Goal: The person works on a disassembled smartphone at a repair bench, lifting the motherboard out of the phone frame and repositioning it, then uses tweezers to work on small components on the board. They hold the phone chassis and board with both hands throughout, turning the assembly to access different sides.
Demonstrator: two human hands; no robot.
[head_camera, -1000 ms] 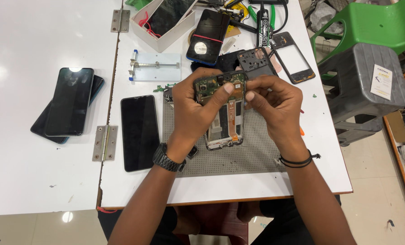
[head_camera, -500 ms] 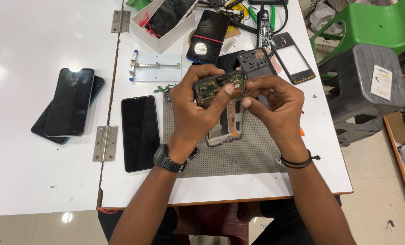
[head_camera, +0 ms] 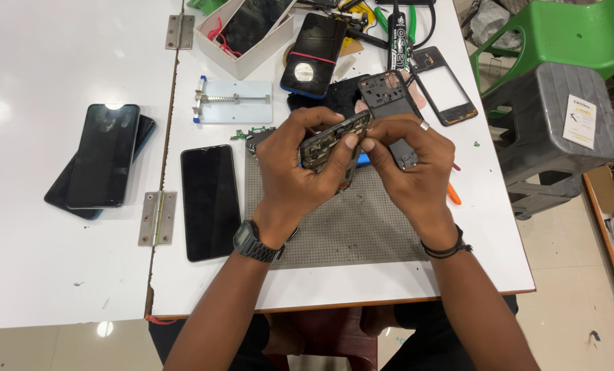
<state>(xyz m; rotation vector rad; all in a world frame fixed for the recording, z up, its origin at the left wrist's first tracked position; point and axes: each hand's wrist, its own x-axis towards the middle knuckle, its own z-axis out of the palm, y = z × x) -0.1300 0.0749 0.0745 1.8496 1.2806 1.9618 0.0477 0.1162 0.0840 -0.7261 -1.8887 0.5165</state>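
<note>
While both hands meet above the grey perforated mat (head_camera: 348, 227), they share one opened phone body (head_camera: 334, 141), lifted clear of the worktop (head_camera: 66, 275) and tilted so its exposed circuit side faces up and to the left. The left hand (head_camera: 300, 175), with a dark wristwatch (head_camera: 255, 242) on its wrist, wraps around the lower end of the phone body, fingers clenched on it and thumb laid across the board. The right hand (head_camera: 410, 168), wearing a black band (head_camera: 448, 249) at the wrist, pinches the upper right edge, its fingertips (head_camera: 369, 144) touching the left thumb.

Left of the mat lies a black phone (head_camera: 209, 200) face up, and farther left two more phones (head_camera: 101, 165) are stacked, just past a metal hinge (head_camera: 157, 218). Beyond the hands sit a pale metal holding jig (head_camera: 233, 102), a white box (head_camera: 248, 33) with a dark screen in it, a phone with a round rear camera (head_camera: 312, 55), and a black frame part (head_camera: 448, 95). A grey stool (head_camera: 554, 117) stands right of the worktop, with a green one (head_camera: 568, 34) behind it.
</note>
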